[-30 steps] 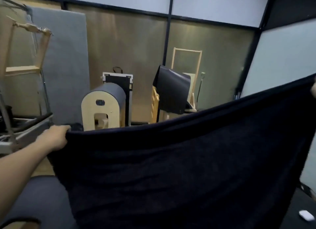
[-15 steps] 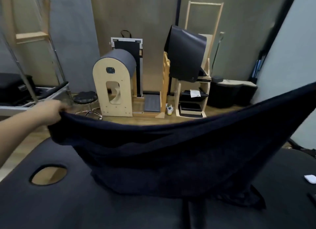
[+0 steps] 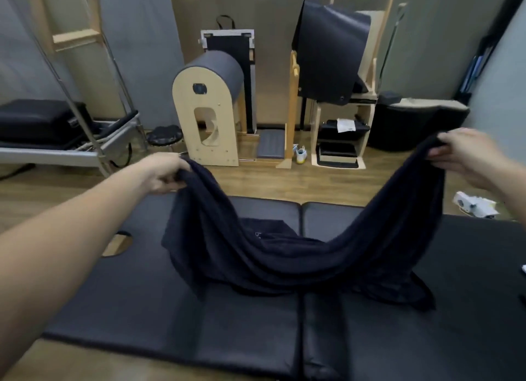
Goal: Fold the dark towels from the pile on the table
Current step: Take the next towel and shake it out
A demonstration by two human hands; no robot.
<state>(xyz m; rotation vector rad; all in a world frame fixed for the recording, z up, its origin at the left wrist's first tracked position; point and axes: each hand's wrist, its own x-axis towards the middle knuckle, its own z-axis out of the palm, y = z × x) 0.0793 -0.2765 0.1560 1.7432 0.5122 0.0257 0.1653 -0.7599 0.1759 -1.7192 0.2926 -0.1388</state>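
black padded surface (image 3: 136, 309), oval hole (image 3: 116, 245) near left end. dark towel (image 3: 284, 264): navy, plush, slung in deep u between raised ends, sagging middle bunched in soft folds on surface. left hand (image 3: 165, 173) grips left end; right hand (image 3: 466, 156) pinches right end.
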